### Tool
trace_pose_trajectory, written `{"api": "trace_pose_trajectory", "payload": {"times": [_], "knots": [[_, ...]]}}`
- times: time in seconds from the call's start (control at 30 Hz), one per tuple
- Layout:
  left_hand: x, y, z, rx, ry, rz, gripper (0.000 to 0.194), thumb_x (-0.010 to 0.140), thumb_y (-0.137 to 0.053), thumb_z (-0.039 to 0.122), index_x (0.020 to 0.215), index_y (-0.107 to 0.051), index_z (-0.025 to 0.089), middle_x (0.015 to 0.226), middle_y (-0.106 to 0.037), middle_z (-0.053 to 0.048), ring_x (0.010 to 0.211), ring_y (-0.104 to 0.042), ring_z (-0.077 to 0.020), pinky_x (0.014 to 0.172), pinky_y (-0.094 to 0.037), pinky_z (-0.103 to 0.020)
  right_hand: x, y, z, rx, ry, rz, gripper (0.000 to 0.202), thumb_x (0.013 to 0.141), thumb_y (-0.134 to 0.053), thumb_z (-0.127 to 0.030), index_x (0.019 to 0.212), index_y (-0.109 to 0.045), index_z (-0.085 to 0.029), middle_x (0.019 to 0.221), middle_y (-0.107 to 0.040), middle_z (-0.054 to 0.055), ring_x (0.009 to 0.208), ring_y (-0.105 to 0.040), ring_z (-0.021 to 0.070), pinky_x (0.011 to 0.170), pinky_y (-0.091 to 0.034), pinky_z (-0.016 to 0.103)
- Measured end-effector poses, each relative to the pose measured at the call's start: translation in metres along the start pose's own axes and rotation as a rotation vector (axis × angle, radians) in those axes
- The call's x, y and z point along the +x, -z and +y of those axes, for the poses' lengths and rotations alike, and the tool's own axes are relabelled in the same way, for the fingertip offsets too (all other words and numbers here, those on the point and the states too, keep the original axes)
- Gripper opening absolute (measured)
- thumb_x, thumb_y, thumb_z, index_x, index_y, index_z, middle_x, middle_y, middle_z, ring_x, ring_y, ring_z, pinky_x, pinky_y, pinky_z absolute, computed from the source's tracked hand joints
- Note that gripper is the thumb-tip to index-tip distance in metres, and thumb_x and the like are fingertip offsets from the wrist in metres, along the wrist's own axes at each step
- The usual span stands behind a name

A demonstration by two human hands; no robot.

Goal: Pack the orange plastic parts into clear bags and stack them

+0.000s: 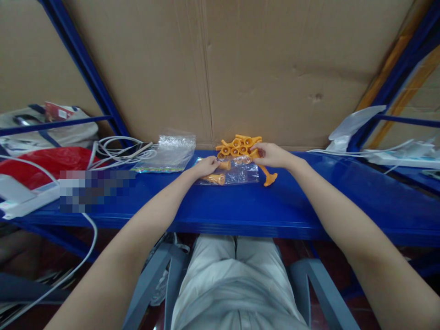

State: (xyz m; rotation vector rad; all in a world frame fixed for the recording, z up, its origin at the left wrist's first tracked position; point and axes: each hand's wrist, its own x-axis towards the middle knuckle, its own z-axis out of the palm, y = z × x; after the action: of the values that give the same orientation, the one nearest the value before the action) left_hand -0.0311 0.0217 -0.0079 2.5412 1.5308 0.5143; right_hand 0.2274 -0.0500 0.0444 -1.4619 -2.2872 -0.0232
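Note:
My left hand [206, 167] is closed on the left part of a clear plastic bag [240, 176] that lies flat on the blue shelf. Inside the bag are orange plastic funnel-shaped pieces [217, 179]. At the bag's far right corner, my right hand [271, 155] has its fingers closed around an orange funnel-shaped piece, mostly hidden by the fingers. Just behind the bag, against the cardboard, is a stacked pile of similar orange pieces [235, 150]. Below my right hand lies a separate orange piece with a curved, anchor-like end [270, 178].
A stack of clear bags [172, 153] lies to the left. Beyond it are coiled white cables [118, 149], a red plastic bag [51, 165] and a white power strip [32, 201]. Cardboard [275, 68] walls the back of the blue shelf [247, 208]. More cables run at right.

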Motion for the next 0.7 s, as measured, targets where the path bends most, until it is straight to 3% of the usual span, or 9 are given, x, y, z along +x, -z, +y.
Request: {"api": "trace_pose_trajectory", "payload": {"times": [0.13, 0.27, 0.43, 0.57, 0.7], "knots": [[0.001, 0.0, -0.002, -0.002, 0.004, -0.008, 0.03, 0.092, -0.037, 0.037, 0.09, -0.059, 0.017, 0.11, -0.068, -0.012, 0.103, -0.062, -0.0247, 0.09, -0.045, -0.034, 0.002, -0.009, -0.005, -0.125, -0.039, -0.158, 0.036, 0.076, -0.061, -0.017, 0.111, -0.064, -0.012, 0.095, -0.07, 0.009, 0.075, -0.06, 0.0159, 0.065, -0.042, 0.023], [0.002, -0.001, -0.003, -0.016, 0.0, 0.006, 0.028, 0.091, -0.039, 0.038, 0.088, -0.059, 0.018, 0.107, -0.069, -0.011, 0.101, -0.062, -0.0242, 0.09, -0.045, -0.033, 0.0, 0.003, -0.003, -0.305, -0.124, -0.263, 0.018, 0.08, -0.062, -0.025, 0.092, -0.07, -0.014, 0.092, -0.072, 0.011, 0.079, -0.063, 0.0189, 0.064, -0.041, 0.024], [0.001, 0.0, -0.001, -0.006, -0.003, 0.007, 0.027, 0.09, -0.039, 0.037, 0.084, -0.058, 0.019, 0.102, -0.069, -0.01, 0.098, -0.063, -0.024, 0.087, -0.045, -0.033, -0.004, 0.012, 0.005, -0.358, -0.234, -0.524, 0.022, 0.077, -0.069, -0.033, 0.087, -0.073, -0.014, 0.085, -0.072, 0.008, 0.077, -0.065, 0.0204, 0.06, -0.042, 0.026], [-0.001, 0.002, 0.003, 0.023, 0.01, -0.002, 0.027, 0.091, -0.038, 0.035, 0.082, -0.057, 0.019, 0.1, -0.069, -0.01, 0.095, -0.063, -0.024, 0.085, -0.046, -0.034, -0.004, 0.003, 0.002, -0.36, -0.232, -0.527, 0.019, 0.076, -0.064, -0.02, 0.09, -0.074, -0.012, 0.086, -0.072, 0.008, 0.078, -0.065, 0.0199, 0.059, -0.041, 0.025], [-0.002, 0.004, 0.008, 0.009, 0.069, 0.078, 0.022, 0.091, -0.043, 0.031, 0.085, -0.059, 0.018, 0.106, -0.068, -0.011, 0.103, -0.062, -0.0246, 0.095, -0.044, -0.036, -0.002, 0.001, -0.004, -0.349, -0.197, -0.387, 0.02, 0.074, -0.061, -0.017, 0.088, -0.074, -0.012, 0.082, -0.072, 0.008, 0.074, -0.064, 0.0189, 0.058, -0.041, 0.025]]}}
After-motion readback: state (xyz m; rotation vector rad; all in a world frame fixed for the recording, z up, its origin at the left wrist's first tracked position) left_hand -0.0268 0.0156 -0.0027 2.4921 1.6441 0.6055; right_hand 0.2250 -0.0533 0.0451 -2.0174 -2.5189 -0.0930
